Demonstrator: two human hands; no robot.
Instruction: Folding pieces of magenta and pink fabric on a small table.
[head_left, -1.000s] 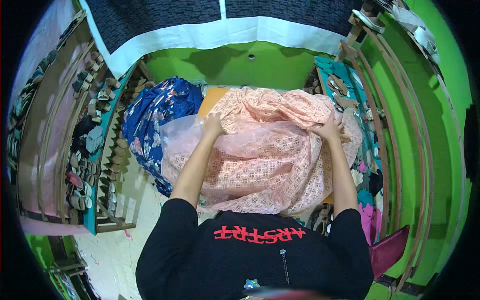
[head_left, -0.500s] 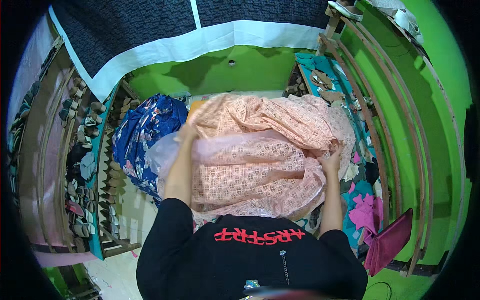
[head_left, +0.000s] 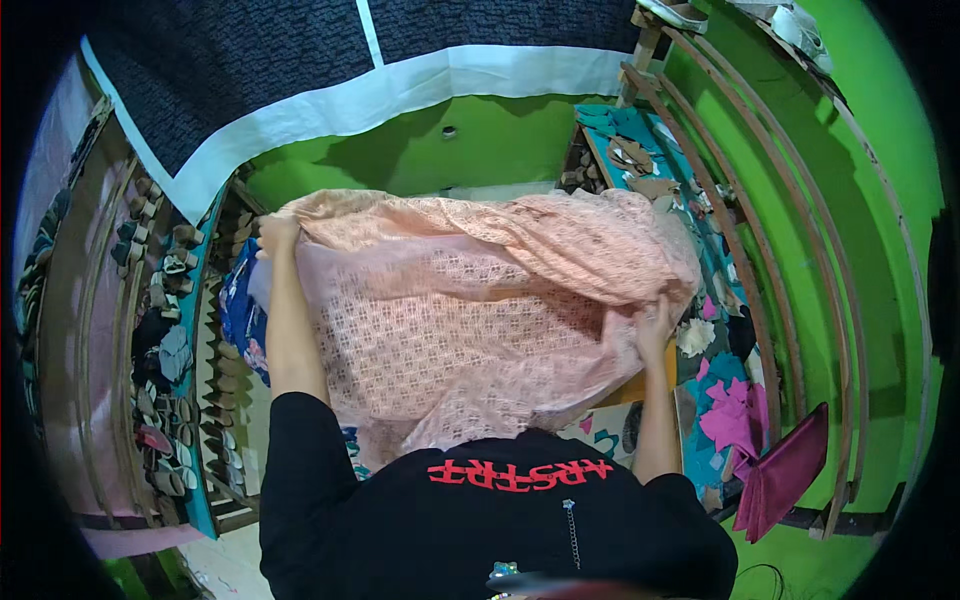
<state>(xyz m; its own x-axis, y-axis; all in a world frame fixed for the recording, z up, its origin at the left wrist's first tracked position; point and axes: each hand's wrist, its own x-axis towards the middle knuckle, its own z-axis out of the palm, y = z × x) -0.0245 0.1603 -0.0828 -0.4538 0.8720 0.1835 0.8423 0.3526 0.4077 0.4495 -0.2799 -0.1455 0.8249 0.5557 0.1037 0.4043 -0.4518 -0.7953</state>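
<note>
A large peach lace-like fabric [head_left: 430, 340] with a small grid pattern spreads in loose folds in front of me. At its far left corner my left hand [head_left: 278, 232] is closed on the cloth's edge, arm stretched out. On the right side my right hand [head_left: 654, 325] is closed around a bunched fold of the same cloth; its fingertips are partly hidden in the folds. Beneath the peach cloth on the left, a blue floral fabric [head_left: 240, 315] pokes out, mostly covered. Some yellow surface shows under the cloth near my right wrist.
Wooden racks with many shoes [head_left: 160, 400] line the left side. On the right lie magenta scraps [head_left: 735, 415], teal pieces and a folded maroon sheet [head_left: 785, 475] beside long wooden rails [head_left: 785, 260]. A green wall [head_left: 480, 140] stands behind, with a dark white-edged curtain [head_left: 520, 30] above.
My left hand has moved left and slightly away from me, pulling the peach fabric out over most of the blue floral cloth. The right hand stays near the same fold, a little lower.
</note>
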